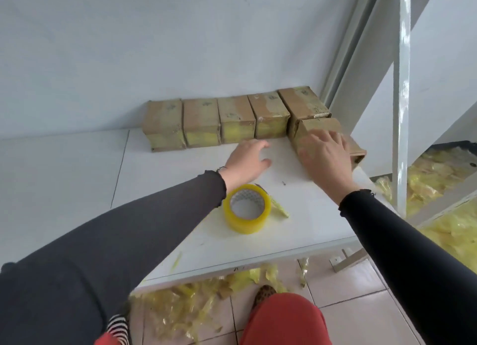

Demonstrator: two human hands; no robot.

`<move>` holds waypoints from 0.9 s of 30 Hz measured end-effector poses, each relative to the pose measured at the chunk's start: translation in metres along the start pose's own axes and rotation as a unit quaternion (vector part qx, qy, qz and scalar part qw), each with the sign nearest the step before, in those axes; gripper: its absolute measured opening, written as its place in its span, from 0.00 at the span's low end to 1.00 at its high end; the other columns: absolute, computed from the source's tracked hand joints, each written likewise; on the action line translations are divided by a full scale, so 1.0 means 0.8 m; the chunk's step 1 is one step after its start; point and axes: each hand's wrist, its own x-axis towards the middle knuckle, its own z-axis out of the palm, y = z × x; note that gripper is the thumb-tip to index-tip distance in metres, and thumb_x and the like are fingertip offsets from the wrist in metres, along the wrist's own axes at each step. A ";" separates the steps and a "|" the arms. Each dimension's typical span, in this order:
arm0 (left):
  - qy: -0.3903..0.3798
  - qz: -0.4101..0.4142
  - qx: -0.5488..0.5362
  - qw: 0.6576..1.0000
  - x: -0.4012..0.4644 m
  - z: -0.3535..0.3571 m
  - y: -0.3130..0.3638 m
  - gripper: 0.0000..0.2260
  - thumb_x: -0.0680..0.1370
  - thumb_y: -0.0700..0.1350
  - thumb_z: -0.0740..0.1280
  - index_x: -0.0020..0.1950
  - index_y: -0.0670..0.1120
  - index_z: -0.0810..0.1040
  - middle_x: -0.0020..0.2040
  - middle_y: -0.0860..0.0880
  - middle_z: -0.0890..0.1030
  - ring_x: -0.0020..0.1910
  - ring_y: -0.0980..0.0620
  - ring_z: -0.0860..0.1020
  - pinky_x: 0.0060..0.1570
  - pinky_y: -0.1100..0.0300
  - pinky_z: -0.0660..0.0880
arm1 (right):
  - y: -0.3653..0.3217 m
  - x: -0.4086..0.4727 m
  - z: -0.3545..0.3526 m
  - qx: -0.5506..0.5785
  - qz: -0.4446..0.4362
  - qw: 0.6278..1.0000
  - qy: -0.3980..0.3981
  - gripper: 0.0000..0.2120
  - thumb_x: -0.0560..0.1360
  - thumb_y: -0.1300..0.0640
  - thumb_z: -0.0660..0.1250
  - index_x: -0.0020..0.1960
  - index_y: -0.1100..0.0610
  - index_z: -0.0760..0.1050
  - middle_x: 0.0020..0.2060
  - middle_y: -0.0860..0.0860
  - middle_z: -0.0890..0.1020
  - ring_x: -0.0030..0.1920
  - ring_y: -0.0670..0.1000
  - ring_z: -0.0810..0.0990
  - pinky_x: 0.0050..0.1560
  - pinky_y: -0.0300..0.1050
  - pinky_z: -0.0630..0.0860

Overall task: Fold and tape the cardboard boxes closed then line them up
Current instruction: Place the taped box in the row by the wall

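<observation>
My right-hand fingers point(333, 139) lie spread and fairly straight across the top of the loose box point(320, 135), pressing on it, not curled round it. My left hand point(247, 161) hovers just left of that, fingers relaxed and holding nothing, a little above the desk point(77, 169). Under the right hand the box sits at an angle by the desk's right edge, its far end against the last of the row of taped boxes point(216, 121) along the wall. I judge it light and stiff (small cardboard, with slick tape patches), so it should slide easily; I would take it by its two long sides, not the open-looking end, which may crush. Behind my left wrist stands the tape roll point(247, 208), its loose tail on the desk.
</observation>
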 end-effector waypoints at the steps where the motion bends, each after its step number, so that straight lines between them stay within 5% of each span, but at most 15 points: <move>1: 0.005 0.004 0.051 0.999 -0.019 -0.018 -0.018 0.22 0.83 0.47 0.67 0.77 0.47 0.72 0.77 0.48 0.72 0.76 0.47 0.67 0.72 0.54 0.65 | -0.026 -0.002 0.002 -0.009 -0.032 0.999 -0.018 0.14 0.82 0.50 0.62 0.63 0.52 0.81 0.65 0.52 0.80 0.67 0.60 0.72 0.75 0.57 0.60; 11: 0.104 -0.095 0.233 0.962 -0.249 -0.198 -0.185 0.18 0.83 0.50 0.67 0.73 0.49 0.76 0.71 0.49 0.78 0.73 0.46 0.69 0.68 0.51 0.68 | -0.316 -0.044 0.039 0.074 -0.209 0.968 -0.120 0.15 0.83 0.49 0.61 0.67 0.50 0.78 0.64 0.50 0.80 0.68 0.57 0.71 0.72 0.50 0.62; 19: 0.195 -0.222 0.199 0.934 -0.436 -0.316 -0.330 0.17 0.82 0.47 0.68 0.71 0.46 0.78 0.71 0.47 0.77 0.73 0.45 0.69 0.71 0.53 0.64 | -0.560 -0.082 0.095 0.164 -0.274 0.927 -0.195 0.20 0.82 0.51 0.62 0.73 0.52 0.72 0.64 0.52 0.79 0.67 0.55 0.71 0.61 0.49 0.70; 27: 0.295 -0.347 0.095 0.885 -0.536 -0.383 -0.456 0.24 0.83 0.49 0.68 0.78 0.45 0.70 0.76 0.42 0.70 0.76 0.42 0.66 0.74 0.48 0.64 | -0.745 -0.103 0.168 0.221 -0.280 0.883 -0.304 0.25 0.83 0.54 0.60 0.79 0.55 0.64 0.71 0.55 0.73 0.71 0.57 0.69 0.65 0.50 0.70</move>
